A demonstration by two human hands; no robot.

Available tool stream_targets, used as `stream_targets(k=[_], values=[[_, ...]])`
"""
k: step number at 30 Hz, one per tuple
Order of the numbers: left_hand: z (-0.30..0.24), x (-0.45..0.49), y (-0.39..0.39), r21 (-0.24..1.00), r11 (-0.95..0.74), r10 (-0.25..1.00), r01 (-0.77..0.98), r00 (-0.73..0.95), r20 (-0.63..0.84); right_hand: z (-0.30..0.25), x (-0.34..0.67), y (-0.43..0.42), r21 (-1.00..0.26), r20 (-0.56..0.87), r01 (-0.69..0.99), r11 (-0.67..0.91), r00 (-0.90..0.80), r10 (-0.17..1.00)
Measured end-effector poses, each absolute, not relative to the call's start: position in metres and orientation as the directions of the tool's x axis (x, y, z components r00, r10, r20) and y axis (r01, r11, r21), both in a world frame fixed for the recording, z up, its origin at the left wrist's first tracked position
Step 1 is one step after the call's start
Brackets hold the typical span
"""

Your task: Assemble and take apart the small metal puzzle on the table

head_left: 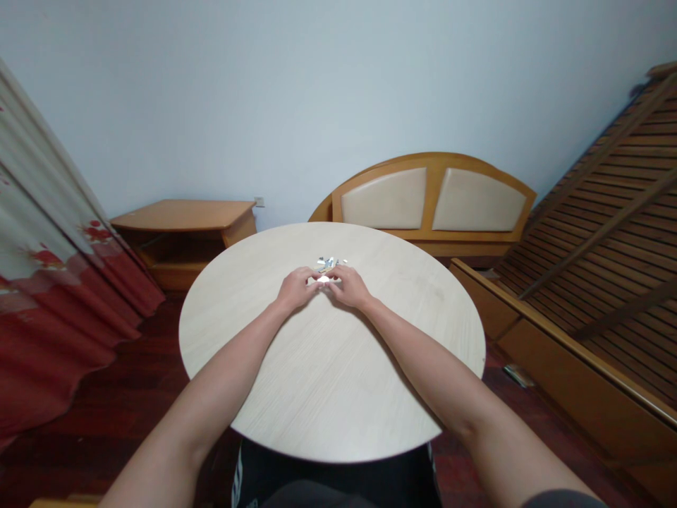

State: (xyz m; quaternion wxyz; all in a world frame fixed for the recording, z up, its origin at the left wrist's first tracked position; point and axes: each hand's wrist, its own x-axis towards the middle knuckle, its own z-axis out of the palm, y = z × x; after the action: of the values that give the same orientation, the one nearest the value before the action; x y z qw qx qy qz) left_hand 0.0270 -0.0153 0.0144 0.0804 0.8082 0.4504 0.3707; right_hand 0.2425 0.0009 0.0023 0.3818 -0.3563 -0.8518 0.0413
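Note:
Both my arms reach out over a round pale wooden table point(328, 381). My left hand point(296, 287) and my right hand point(349, 286) meet near the table's middle, fingers curled and pinched together on a small bright white piece point(324, 279) between them. Just beyond the fingertips lies a little heap of small shiny silver and grey bits point(328, 264). The pieces are too small to name.
A low wooden side cabinet point(185, 226) stands at the back left against the pale wall. A bed headboard point(431, 201) with beige pads leans behind the table. A slatted bed frame point(597, 240) rises on the right. Red and white curtain point(47, 282) hangs at the left.

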Motion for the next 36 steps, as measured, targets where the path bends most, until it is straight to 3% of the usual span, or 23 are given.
stream_targets(k=[8, 12, 16, 22, 32, 36], values=[[0.015, 0.029, -0.016, 0.468, -0.582, 0.788, 0.664, 0.319, 0.527, 0.0, 0.242, 0.002, -0.35, 0.612, 0.575, 0.739, -0.457, 0.646], [0.022, 0.019, -0.015, 0.54, -0.561, 0.821, 0.628, 0.333, 0.464, 0.001, 0.25, 0.007, -0.374, 0.62, 0.553, 0.745, -0.448, 0.644], [0.034, -0.005, -0.012, 0.652, -0.531, 0.834, 0.54, 0.469, 0.291, -0.002, 0.274, 0.019, -0.45, 0.614, 0.595, 0.666, -0.335, 0.714], [0.041, -0.017, -0.016, 0.622, -0.602, 0.734, 0.5, 0.653, 0.186, -0.014, 0.294, 0.034, -0.51, 0.552, 0.673, 0.536, -0.223, 0.804], [0.027, -0.016, -0.012, 0.654, -0.51, 0.781, 0.558, 0.619, 0.081, -0.023, 0.3, 0.043, -0.495, 0.501, 0.739, 0.457, -0.187, 0.845], [0.023, -0.015, -0.01, 0.608, -0.54, 0.799, 0.582, 0.582, 0.153, -0.029, 0.3, 0.051, -0.471, 0.5, 0.755, 0.456, -0.198, 0.843]])
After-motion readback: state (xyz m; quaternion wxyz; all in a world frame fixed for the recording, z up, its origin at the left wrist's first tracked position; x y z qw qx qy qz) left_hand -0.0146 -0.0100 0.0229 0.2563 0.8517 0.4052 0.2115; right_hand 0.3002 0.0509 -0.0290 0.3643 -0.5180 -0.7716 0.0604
